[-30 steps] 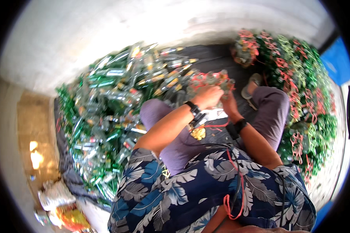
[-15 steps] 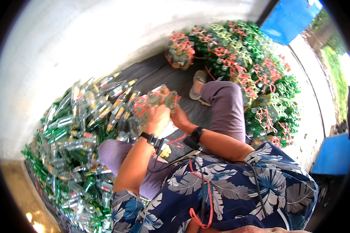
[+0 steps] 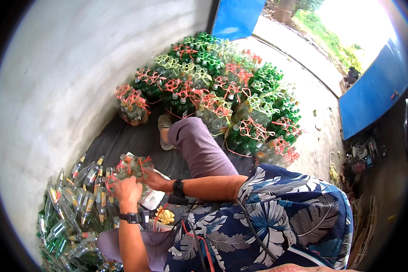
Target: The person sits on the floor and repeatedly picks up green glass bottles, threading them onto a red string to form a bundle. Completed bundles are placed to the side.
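Observation:
In front of me stands a bundle of clear glass bottles [image 3: 133, 164], with red plastic strap woven round their necks. My left hand [image 3: 128, 189] is closed at the bundle's near left side. Its fingertips are hidden, so what they pinch does not show. On the right side of the same bundle, my right hand [image 3: 155, 180] has its fingers wrapped round a bottle. A white sheet [image 3: 153, 199] lies partly under the bundle, next to a crumpled yellow scrap [image 3: 165, 215].
Loose glass bottles [image 3: 79, 204] lie heaped at the left. Many strapped bottle bundles [image 3: 222, 86] stand beyond my leg, and one separate bundle [image 3: 132, 106] is by the pale wall [image 3: 77, 81]. A blue door [image 3: 376, 95] hangs at the right.
The view has swung to the right, so the hands and bundle appear farther left and lower. Both hands stay at the bundle.

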